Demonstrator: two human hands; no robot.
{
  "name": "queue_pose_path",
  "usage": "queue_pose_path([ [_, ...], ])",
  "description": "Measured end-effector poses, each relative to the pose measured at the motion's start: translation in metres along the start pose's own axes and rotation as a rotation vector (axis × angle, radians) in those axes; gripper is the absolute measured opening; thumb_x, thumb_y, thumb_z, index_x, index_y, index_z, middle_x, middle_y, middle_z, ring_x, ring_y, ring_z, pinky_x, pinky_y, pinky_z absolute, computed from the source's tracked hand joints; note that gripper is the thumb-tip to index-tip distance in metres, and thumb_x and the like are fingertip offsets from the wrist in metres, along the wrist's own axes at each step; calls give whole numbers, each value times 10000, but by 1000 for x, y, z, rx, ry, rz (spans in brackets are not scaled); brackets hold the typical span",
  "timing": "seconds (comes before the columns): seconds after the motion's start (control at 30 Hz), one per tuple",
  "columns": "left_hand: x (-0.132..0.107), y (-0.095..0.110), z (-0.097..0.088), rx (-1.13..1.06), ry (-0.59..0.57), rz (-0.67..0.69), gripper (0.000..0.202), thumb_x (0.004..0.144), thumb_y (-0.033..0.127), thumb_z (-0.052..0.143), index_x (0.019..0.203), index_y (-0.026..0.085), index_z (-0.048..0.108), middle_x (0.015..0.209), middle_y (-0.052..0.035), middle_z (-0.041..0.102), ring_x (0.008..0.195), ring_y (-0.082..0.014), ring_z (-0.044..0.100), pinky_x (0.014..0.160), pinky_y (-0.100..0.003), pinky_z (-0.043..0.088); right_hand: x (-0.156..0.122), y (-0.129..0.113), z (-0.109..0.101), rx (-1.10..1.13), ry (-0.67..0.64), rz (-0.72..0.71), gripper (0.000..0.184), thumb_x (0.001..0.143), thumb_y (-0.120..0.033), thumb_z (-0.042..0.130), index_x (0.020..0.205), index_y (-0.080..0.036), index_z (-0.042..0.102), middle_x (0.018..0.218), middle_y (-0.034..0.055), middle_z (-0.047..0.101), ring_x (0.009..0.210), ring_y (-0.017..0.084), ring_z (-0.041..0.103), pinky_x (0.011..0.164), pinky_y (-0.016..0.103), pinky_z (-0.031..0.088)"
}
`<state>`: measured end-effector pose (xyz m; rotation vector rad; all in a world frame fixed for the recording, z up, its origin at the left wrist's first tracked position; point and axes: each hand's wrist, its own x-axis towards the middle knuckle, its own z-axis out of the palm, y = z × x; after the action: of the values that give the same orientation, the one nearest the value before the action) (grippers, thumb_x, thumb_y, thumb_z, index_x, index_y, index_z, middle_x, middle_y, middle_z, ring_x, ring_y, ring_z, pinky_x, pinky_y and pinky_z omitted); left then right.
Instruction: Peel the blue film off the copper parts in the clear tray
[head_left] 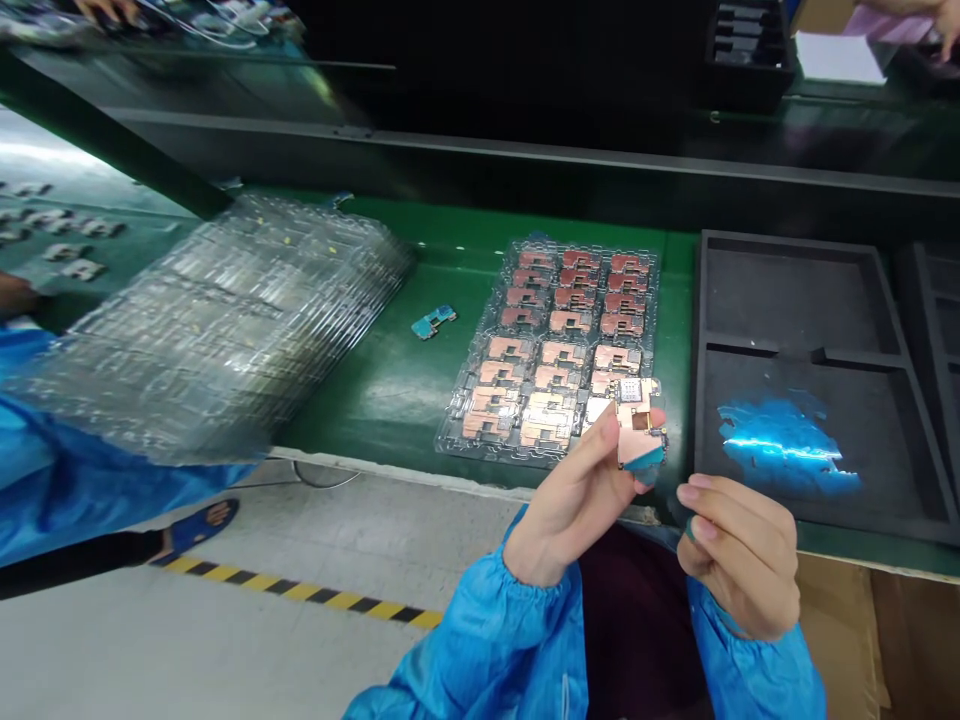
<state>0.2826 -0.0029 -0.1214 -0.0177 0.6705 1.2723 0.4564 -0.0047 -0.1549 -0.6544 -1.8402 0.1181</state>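
Observation:
My left hand (pixel 577 500) pinches a small circuit board (pixel 637 425) with a copper shield, holding it up just above the near edge of the green belt. My right hand (pixel 739 550) is beside it, fingers curled together in a pinch, with a small teal sliver showing at the fingertips that I cannot make out. Right behind the held board lies a clear plastic tray (pixel 457 425) filled with several rows of copper-shielded boards (pixel 559 345). Both my sleeves are blue.
A tall stack of empty clear trays (pixel 217 320) lies at the left on the green belt (pixel 375 380). A loose teal board (pixel 433 321) rests between stack and tray. A black foam tray (pixel 795 300) holding blue film (pixel 784 445) sits at the right. Another person's blue sleeve (pixel 67 480) is at left.

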Motion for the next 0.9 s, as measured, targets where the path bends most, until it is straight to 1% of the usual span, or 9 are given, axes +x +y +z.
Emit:
queue_pose_path([
  [0.13, 1, 0, 2, -25, 15, 5, 439, 731, 438, 1016, 962, 147, 783, 962, -37, 771, 776, -133, 664, 638, -227, 533, -1, -2, -3, -44, 49, 27, 298, 965, -44, 727, 1184, -245, 708, 1122, 38, 813, 972, 237, 799, 722, 390, 736],
  [0.27, 3, 1, 1, -43, 38, 51, 340, 789, 366, 984, 981, 185, 771, 1049, -47, 786, 789, -140, 651, 600, -221, 499, 8, 3, 0, -123, 157, 79, 465, 978, -86, 728, 1390, -288, 654, 930, 11, 768, 802, 235, 766, 627, 398, 685],
  [0.4, 2, 4, 0, -36, 37, 99, 335, 803, 313, 972, 1046, 206, 767, 1035, -43, 782, 803, -151, 642, 600, -226, 490, 15, 37, -7, -366, 376, 273, 287, 999, -110, 699, 1224, -272, 774, 871, 32, 732, 709, 216, 696, 574, 356, 573],
  [0.5, 1, 5, -1, -30, 32, 109, 360, 790, 320, 983, 1062, 208, 775, 1061, -40, 781, 791, -136, 630, 601, -218, 491, 12, 70, -24, -529, 71, 547, 175, 1055, -238, 657, 1152, -210, 800, 1026, 103, 772, 913, 287, 729, 762, 438, 612],
  [0.6, 3, 3, -2, 4, 26, 123, 312, 811, 331, 969, 1026, 198, 787, 1107, -42, 780, 769, -114, 614, 606, -209, 496, 11, 79, -33, -586, -95, 575, 239, 1066, -320, 655, 1224, -196, 784, 1321, 174, 720, 1306, 405, 630, 1104, 673, 502],
  [0.67, 6, 1, -4, 47, 19, 132, 307, 829, 374, 954, 1003, 180, 792, 1144, -59, 780, 781, -115, 617, 626, -213, 505, 17, 65, -27, -461, -14, 579, 295, 1062, -328, 674, 1322, -211, 752, 1440, 172, 671, 1409, 401, 579, 1173, 696, 459],
  [0.73, 8, -2, -5, 103, 4, 149, 359, 821, 427, 954, 1015, 169, 797, 1156, -75, 785, 785, -123, 626, 627, -220, 502, 26, 40, -12, -101, 1, 644, 389, 1078, -309, 644, 1460, -243, 665, 1461, 145, 674, 1371, 338, 646, 1107, 580, 584],
  [0.8, 10, -4, -5, 170, -7, 166, 444, 780, 464, 977, 1063, 169, 804, 1133, -78, 799, 765, -129, 637, 626, -231, 501, 35, 16, 4, 340, -177, 718, 505, 1099, -316, 591, 1595, -257, 522, 1554, 152, 622, 1390, 312, 658, 1066, 508, 643],
  [0.9, 11, -3, -5, 259, 5, 181, 568, 704, 494, 1017, 1133, 181, 817, 1058, -75, 825, 833, -172, 710, 745, -259, 549, 43, -6, 23, 582, -293, 806, 556, 1056, -286, 667, 1592, -254, 523, 1570, 144, 624, 1414, 293, 651, 1134, 460, 616],
])
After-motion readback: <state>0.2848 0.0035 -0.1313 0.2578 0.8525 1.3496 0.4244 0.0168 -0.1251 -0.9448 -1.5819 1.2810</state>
